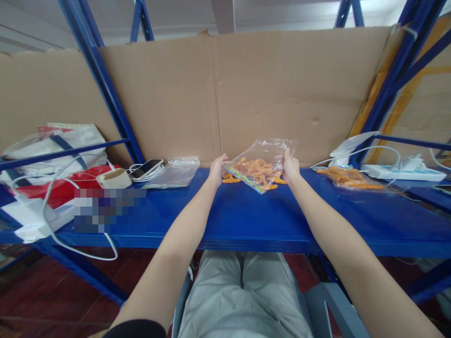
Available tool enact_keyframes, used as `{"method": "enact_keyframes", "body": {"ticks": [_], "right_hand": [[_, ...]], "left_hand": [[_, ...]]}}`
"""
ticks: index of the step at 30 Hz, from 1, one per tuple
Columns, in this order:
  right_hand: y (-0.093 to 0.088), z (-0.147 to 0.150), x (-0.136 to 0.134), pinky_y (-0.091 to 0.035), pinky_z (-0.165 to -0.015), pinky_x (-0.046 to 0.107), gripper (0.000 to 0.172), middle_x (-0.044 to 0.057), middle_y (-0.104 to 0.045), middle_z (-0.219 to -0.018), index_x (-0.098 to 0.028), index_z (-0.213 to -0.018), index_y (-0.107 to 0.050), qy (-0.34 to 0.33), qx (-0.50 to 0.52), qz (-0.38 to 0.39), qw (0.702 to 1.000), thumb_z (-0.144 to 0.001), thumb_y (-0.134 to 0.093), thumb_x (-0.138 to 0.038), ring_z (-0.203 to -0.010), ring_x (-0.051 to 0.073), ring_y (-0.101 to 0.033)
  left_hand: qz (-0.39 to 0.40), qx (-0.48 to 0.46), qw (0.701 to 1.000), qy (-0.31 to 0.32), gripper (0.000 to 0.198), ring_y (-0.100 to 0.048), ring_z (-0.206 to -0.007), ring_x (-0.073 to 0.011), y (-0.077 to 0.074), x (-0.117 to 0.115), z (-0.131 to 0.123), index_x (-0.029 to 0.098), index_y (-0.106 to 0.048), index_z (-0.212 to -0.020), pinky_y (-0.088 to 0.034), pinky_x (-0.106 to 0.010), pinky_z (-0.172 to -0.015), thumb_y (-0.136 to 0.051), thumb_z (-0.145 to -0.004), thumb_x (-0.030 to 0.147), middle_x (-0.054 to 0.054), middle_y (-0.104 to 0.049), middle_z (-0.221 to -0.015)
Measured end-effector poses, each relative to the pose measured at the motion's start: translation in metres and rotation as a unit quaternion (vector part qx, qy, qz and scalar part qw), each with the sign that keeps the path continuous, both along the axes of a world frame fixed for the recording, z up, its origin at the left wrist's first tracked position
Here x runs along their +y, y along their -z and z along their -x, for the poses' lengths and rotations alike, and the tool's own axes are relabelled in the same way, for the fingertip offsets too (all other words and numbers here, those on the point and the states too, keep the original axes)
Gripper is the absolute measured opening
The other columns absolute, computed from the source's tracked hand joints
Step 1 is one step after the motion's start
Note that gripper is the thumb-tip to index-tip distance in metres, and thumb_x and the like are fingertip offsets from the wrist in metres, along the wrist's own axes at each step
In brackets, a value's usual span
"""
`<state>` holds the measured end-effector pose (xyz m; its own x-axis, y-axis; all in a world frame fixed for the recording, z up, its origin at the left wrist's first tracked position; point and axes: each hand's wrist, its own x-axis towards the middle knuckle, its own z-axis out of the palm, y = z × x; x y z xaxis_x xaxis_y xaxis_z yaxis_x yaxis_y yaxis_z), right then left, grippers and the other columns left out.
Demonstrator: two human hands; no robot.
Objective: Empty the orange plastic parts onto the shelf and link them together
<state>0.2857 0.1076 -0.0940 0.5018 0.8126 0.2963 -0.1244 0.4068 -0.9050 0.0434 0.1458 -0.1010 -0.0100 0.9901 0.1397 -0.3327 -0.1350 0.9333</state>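
A clear plastic bag (pixel 262 155) with a coloured strip along its lower edge lies at the back of the blue shelf (pixel 246 220), over a heap of small orange plastic pieces (pixel 255 170). My left hand (pixel 216 170) pinches the bag's left side. My right hand (pixel 291 168) grips its right side. Both arms reach straight forward over the shelf.
A stack of empty clear bags (pixel 174 171) lies left of my hands, beside a phone (pixel 146 168) on coiled white cable. A filled bag of orange pieces (pixel 348 177) and a white power strip (pixel 403 172) lie right. Cardboard (pixel 246 89) backs the shelf; blue uprights (pixel 105 89) flank it.
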Motion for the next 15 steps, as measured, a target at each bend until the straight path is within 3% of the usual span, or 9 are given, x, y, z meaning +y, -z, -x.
{"method": "enact_keyframes", "body": {"ticks": [5,8,11,15], "right_hand": [[-0.005,-0.003,-0.005,-0.022,-0.034,0.023,0.056,-0.008,-0.03,-0.039,-0.02,-0.055,-0.058,0.003,-0.021,-0.007,1.0,-0.081,-0.066,-0.069,-0.035,0.007,-0.025],[-0.007,-0.004,-0.009,-0.02,-0.034,0.023,0.052,-0.009,-0.028,-0.038,-0.02,-0.055,-0.058,-0.007,-0.026,0.009,1.0,-0.08,-0.071,-0.064,-0.034,0.006,-0.024],[-0.006,-0.002,-0.013,-0.02,-0.034,0.022,0.05,-0.009,-0.029,-0.038,-0.019,-0.057,-0.06,-0.034,-0.052,0.029,0.998,-0.075,-0.076,-0.063,-0.034,0.006,-0.025],[-0.004,0.005,-0.016,-0.025,-0.034,0.021,0.051,-0.009,-0.032,-0.038,-0.017,-0.061,-0.063,-0.085,-0.109,0.048,0.989,-0.067,-0.081,-0.065,-0.035,0.006,-0.029]], "left_hand": [[0.015,0.026,0.987,0.155,0.036,-0.07,-0.065,-0.0213,-0.004,-0.007,0.0,0.014,-0.067,-0.094,-0.053,-0.033,-0.065,-0.054,-0.091,0.047,-0.01,-0.076,-0.08],[0.023,0.047,0.977,0.204,0.036,-0.067,-0.058,-0.0188,-0.005,-0.011,-0.001,0.013,-0.068,-0.093,-0.052,-0.031,-0.06,-0.054,-0.093,0.046,-0.01,-0.076,-0.079],[0.025,0.095,0.976,0.197,0.029,-0.063,-0.052,-0.015,-0.003,-0.012,-0.004,0.014,-0.068,-0.094,-0.05,-0.027,-0.056,-0.063,-0.09,0.043,-0.006,-0.074,-0.072],[-0.01,0.161,0.981,0.108,0.018,-0.057,-0.046,-0.0109,-0.001,-0.012,-0.01,0.015,-0.069,-0.087,-0.045,-0.022,-0.05,-0.067,-0.09,0.033,-0.001,-0.067,-0.058]]}}
